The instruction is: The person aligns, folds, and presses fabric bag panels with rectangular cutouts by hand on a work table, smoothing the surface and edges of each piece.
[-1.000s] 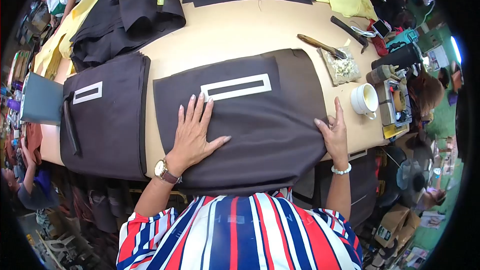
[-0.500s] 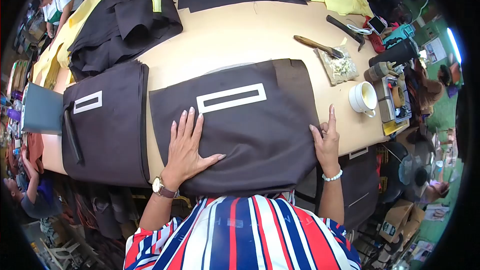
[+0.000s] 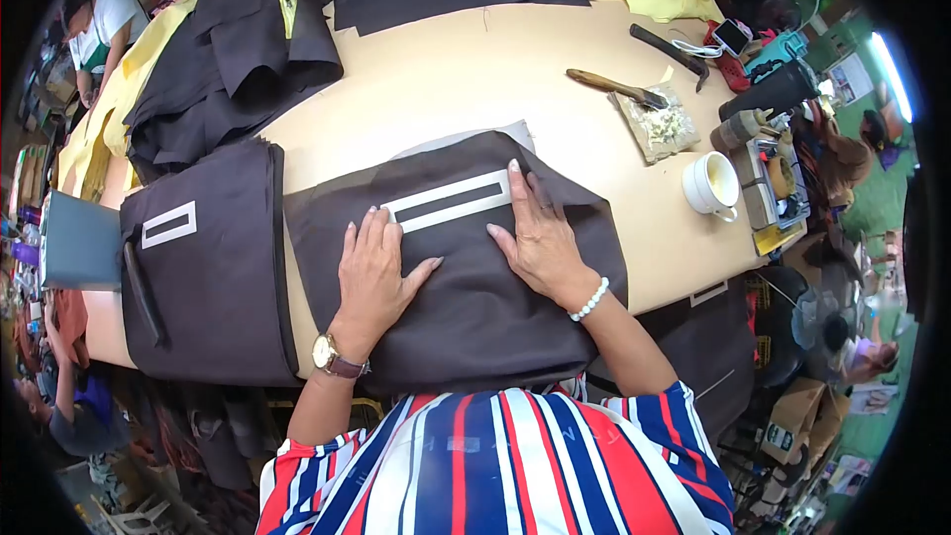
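A dark brown fabric panel [image 3: 446, 307] lies in front of me, its near edge hanging against my body. On it is a white rectangular frame [image 3: 451, 203] with a long slot through its middle. My left hand [image 3: 376, 267] rests on the fabric, fingers stretched out, with the fingertips at the frame's left end. My right hand [image 3: 540, 243] lies at the frame's right end, fingers extended and thumb apart, pressing on the fabric. A pale sheet edge shows from under the panel at the far side.
Left of the panel is a stack of dark fabric [image 3: 203, 277] with a similar white frame [image 3: 169, 225] and a black tool [image 3: 144, 292]. To the right stand a white cup [image 3: 710, 185], a brush [image 3: 616, 88] and a hammer [image 3: 669, 50]. A co-worker [image 3: 104, 30] is at far left.
My right hand has moved from the panel's right edge, up and left, onto the fabric at the frame's right end. The far right corner of the panel has shifted and creased.
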### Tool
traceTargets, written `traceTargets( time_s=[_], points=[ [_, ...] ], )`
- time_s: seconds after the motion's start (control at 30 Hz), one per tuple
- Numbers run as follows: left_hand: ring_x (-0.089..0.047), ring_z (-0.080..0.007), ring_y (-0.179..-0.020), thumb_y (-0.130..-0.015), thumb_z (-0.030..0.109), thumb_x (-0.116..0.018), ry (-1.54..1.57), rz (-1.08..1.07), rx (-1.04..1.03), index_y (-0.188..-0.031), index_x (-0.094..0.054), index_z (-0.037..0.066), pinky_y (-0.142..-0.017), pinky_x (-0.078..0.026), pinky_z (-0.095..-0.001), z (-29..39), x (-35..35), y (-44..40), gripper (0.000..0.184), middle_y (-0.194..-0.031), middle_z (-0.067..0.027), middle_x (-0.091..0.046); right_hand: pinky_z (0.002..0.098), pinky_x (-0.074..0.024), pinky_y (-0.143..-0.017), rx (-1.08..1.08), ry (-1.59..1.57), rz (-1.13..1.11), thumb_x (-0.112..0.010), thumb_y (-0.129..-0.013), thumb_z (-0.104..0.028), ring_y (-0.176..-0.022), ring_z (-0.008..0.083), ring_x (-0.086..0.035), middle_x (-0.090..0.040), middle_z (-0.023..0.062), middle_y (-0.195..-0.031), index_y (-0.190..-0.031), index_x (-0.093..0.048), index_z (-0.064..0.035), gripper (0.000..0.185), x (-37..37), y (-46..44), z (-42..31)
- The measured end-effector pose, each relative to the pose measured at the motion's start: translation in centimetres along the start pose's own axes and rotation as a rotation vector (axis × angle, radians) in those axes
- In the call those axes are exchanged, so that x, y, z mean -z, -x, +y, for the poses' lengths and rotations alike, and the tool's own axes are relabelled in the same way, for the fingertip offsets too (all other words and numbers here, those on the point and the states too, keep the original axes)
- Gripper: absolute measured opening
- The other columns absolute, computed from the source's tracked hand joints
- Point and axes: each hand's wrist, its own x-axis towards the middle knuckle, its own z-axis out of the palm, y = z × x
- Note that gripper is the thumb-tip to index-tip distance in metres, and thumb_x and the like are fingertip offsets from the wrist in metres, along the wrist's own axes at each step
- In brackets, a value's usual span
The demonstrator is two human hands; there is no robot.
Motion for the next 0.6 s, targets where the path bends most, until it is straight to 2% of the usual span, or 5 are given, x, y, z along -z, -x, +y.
traceTargets(
  time_s=[0.13, 0.27, 0.4, 0.43, 0.6],
  points=[
    [-0.043, -0.0360, -0.117, -0.074, 0.036, -0.071, 0.018, 0.006, -0.028, -0.123, -0.049, 0.004, -0.097, -0.035, -0.0450, 0.4, 0.4, -0.1, 0.063, -0.124, -0.0204, -0.045, 0.0640, -0.0224, -0.098, -0.196, 0.086, 0.059, -0.056, -0.086, -0.030, -0.124, 0.0438, -0.034, -0.036, 0.0221, -0.137, -0.144, -0.007, -0.0033, 0.080, 0.3, 0.6, 2.2],
    [-0.040, -0.0341, -0.118, -0.071, 0.041, -0.071, 0.024, -0.208, 0.037, -0.123, -0.052, 0.010, -0.096, -0.035, -0.0428, 0.8, 1.9, -1.2, 0.063, -0.123, -0.0191, -0.044, 0.0625, -0.0235, -0.099, -0.293, 0.164, 0.145, -0.055, -0.087, -0.031, -0.123, 0.0448, -0.034, -0.036, 0.0220, -0.137, -0.144, -0.005, -0.0053, 0.081, 1.0, 0.8, 5.1],
    [-0.041, -0.0340, -0.116, -0.066, 0.046, -0.073, -0.007, -0.068, -0.116, -0.116, -0.057, 0.005, -0.094, -0.035, -0.0436, 0.3, 1.5, -1.4, 0.067, -0.127, -0.0195, -0.044, 0.0611, -0.0241, -0.099, -0.376, 0.089, 0.262, -0.056, -0.086, -0.031, -0.123, 0.0435, -0.036, -0.033, 0.0223, -0.139, -0.145, -0.004, -0.0064, 0.081, 1.8, -0.1, 7.1],
    [-0.038, -0.0335, -0.121, -0.065, 0.050, -0.073, -0.050, -0.125, -0.096, -0.120, -0.054, 0.007, -0.099, -0.032, -0.0446, 0.2, 1.5, -1.5, 0.072, -0.134, -0.0179, -0.040, 0.0605, -0.0244, -0.100, -0.374, 0.109, 0.319, -0.059, -0.084, -0.026, -0.123, 0.0425, -0.037, -0.031, 0.0202, -0.141, -0.145, -0.008, -0.0062, 0.082, 1.6, -0.4, 7.4],
    [-0.044, -0.0334, -0.115, -0.059, 0.052, -0.075, 0.031, -0.177, -0.162, -0.125, -0.050, 0.008, -0.097, -0.036, -0.0424, -0.3, 1.0, -3.2, 0.083, -0.128, -0.0183, -0.044, 0.0592, -0.0242, -0.101, -0.075, 0.088, 0.328, -0.063, -0.078, -0.016, -0.124, 0.0410, -0.036, -0.030, 0.0148, -0.144, -0.143, -0.017, -0.0060, 0.080, 1.6, -1.1, 7.2]
  ],
)
